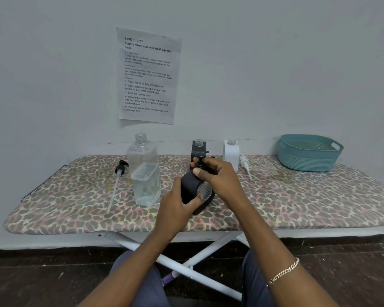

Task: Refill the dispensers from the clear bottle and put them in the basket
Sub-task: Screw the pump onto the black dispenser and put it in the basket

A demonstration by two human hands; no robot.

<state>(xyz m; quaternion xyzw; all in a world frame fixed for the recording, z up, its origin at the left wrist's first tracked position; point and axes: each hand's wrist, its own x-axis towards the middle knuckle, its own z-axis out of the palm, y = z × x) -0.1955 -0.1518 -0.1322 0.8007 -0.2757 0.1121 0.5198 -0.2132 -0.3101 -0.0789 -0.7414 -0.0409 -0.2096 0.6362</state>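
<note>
Left hand (pixel 175 206), right hand (pixel 218 177) around black dispenser (pixel 189 185)

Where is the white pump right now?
In the head view, the white pump lies on the ironing board right of centre, between the white dispenser and the teal basket.

The desk (pixel 297 196) shows a leopard print of brown-black spots on pinkish tan, the basket (pixel 308 160) is teal with a woven pattern, the near dispenser (pixel 190 189) and rear dispenser (pixel 196 151) are black, the white dispenser (pixel 230 155) plain, the bottle (pixel 144 173) clear, and the bracelet (pixel 284 272) seemingly gold.
</note>
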